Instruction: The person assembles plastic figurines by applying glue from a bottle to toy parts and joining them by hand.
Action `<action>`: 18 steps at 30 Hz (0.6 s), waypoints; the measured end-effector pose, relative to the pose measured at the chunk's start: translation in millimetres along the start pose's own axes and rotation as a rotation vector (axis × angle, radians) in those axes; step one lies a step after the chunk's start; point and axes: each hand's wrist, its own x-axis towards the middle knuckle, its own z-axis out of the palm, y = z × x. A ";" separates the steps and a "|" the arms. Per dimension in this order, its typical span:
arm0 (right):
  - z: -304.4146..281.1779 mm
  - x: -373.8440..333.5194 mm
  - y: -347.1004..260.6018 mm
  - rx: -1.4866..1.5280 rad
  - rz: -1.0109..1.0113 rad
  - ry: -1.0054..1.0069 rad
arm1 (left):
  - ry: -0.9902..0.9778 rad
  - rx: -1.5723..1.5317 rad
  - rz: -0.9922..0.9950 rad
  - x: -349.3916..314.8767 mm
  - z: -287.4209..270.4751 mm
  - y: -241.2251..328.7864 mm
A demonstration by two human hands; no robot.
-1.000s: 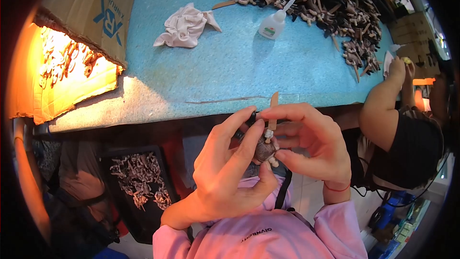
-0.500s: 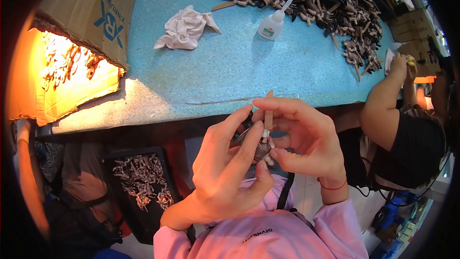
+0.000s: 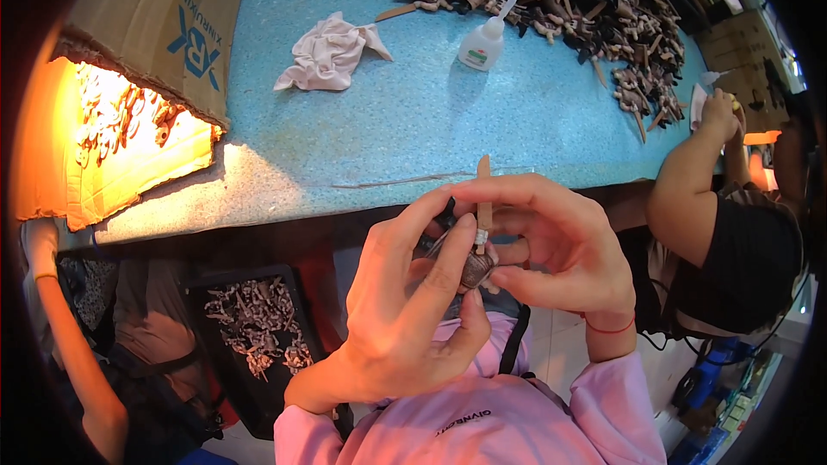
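In front of my chest, just off the table's near edge, both hands hold one small toy figure [image 3: 476,269] with a brown body, pale hands and dark parts. A flat tan blade-like piece [image 3: 484,181] stands up from the figure's pale fist. The fingers of my left hand [image 3: 405,301] close round the body from the left. My right hand [image 3: 560,250] pinches the body's right side with the thumb, while its index finger arches over behind the tan piece. Much of the figure is hidden by my fingers.
On the blue table [image 3: 301,138] are a crumpled pale cloth [image 3: 332,53], a white nozzle bottle [image 3: 482,45] and a heap of similar figures [image 3: 586,0]. A lit cardboard box [image 3: 155,26] stands left. Below sits a black tray [image 3: 198,319] of figures. Co-workers' arms [image 3: 689,181] show at both sides.
My right hand has shifted slightly right and its thumb sits a little differently on the figure. At far left, another person's arm has moved and now shows more fully.
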 end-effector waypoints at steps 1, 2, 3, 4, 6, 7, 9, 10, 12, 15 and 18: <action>-0.2 0.5 -0.1 0.000 0.000 0.001 | -0.001 0.000 0.000 -0.1 0.1 0.1; -0.2 1.0 0.0 -0.006 0.007 0.000 | -0.001 0.015 0.002 -0.2 0.4 0.3; -0.3 1.7 0.1 -0.013 0.015 -0.002 | 0.000 0.031 0.003 -0.3 0.5 0.2; -0.9 2.3 0.2 -0.013 0.015 -0.002 | 0.000 0.031 0.003 -0.1 1.4 -0.2; -2.3 2.9 0.3 -0.019 0.037 -0.010 | 0.040 0.031 0.030 0.8 3.9 -0.9; -2.1 2.9 0.3 -0.019 0.037 -0.009 | 0.039 0.030 0.031 1.2 3.9 -0.7; -0.7 4.3 1.1 -0.008 0.018 -0.002 | 0.035 0.055 0.028 1.9 3.7 -0.3; 0.3 4.8 1.7 -0.007 0.018 -0.003 | 0.035 0.057 0.028 1.4 4.0 -0.6; 2.5 5.4 3.3 -0.011 -0.004 0.023 | 0.051 0.106 0.045 -0.2 5.2 -1.8; 0.0 8.2 11.0 0.016 0.011 0.011 | 0.028 0.140 0.028 0.9 4.3 -3.6; -2.9 6.7 8.3 0.028 0.054 -0.025 | 0.028 0.066 -0.007 -0.4 2.1 -4.3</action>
